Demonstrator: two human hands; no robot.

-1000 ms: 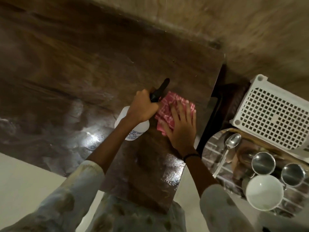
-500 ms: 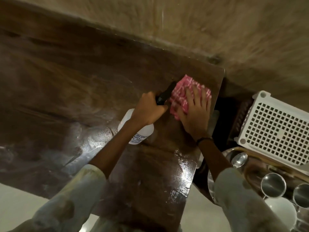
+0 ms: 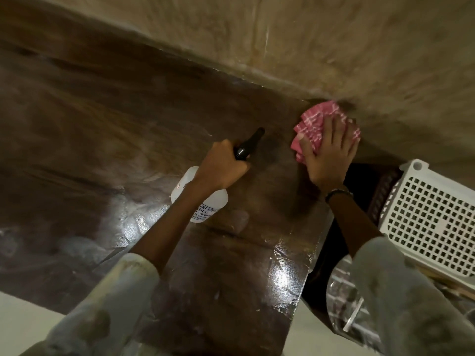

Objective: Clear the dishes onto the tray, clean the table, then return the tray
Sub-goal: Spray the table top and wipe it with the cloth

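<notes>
Since a second ago the cloth (image 3: 324, 125) slid to the table's (image 3: 128, 129) far corner, under the flat right hand (image 3: 327, 156); left hand (image 3: 223, 164) grips the spray bottle (image 3: 199, 199) beside it, ready to wet more.

glossy wet wooden table (image 3: 231, 265), checked pink cloth (image 3: 318, 122), white plastic crate (image 3: 431, 217)

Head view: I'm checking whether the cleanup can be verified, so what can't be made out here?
- Tray: mostly hidden by the right sleeve and cut by the bottom edge; its dishes cannot be seen.
- Spray bottle: label partly covered by the left forearm, its print too small; the left hand hides the trigger.
- Pink cloth: near part under the right hand, far edge blurred.
- Table: far surface motion-blurred.
- White basket: cut by the right edge.
</notes>
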